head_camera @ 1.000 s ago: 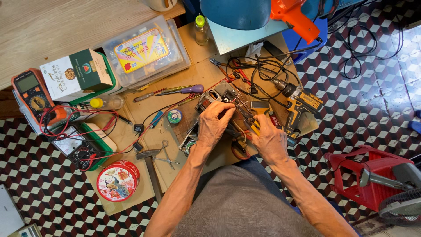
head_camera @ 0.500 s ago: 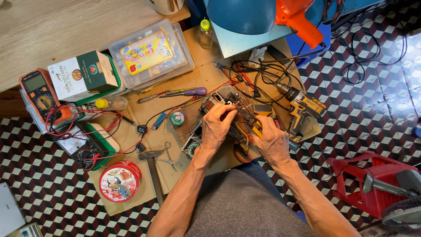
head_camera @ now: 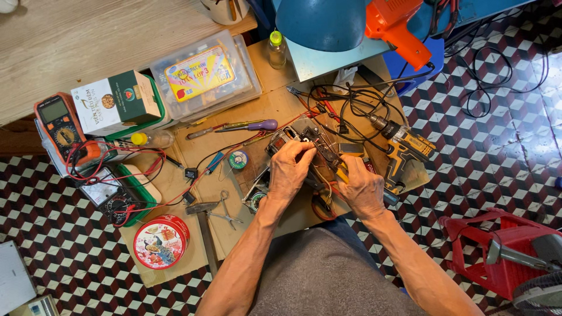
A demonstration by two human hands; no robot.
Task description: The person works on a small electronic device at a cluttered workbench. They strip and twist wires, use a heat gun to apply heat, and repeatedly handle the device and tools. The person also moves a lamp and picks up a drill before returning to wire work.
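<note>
My left hand [head_camera: 289, 171] grips a dark electronic device [head_camera: 307, 137] with wires that lies on a sheet of cardboard [head_camera: 257, 111] on the floor. My right hand [head_camera: 363, 190] is closed on a yellow-handled tool [head_camera: 342, 173] whose tip is pressed against the device's right side. Red and black wires [head_camera: 321, 205] loop out under both hands. The part of the device beneath my fingers is hidden.
A yellow-and-black cordless drill [head_camera: 404, 146] lies right of my hands. A purple-handled screwdriver [head_camera: 243, 126], solder reel [head_camera: 237, 160], hammer [head_camera: 205, 225], forceps [head_camera: 225, 210], round red tin [head_camera: 160, 241], two multimeters [head_camera: 58, 126], clear parts box [head_camera: 202, 76] lie left. A red fan base [head_camera: 503, 257] is right.
The view shifted slightly, so everything sits a little lower and to the right. My hands stay on the device, fingers shifting only slightly.
</note>
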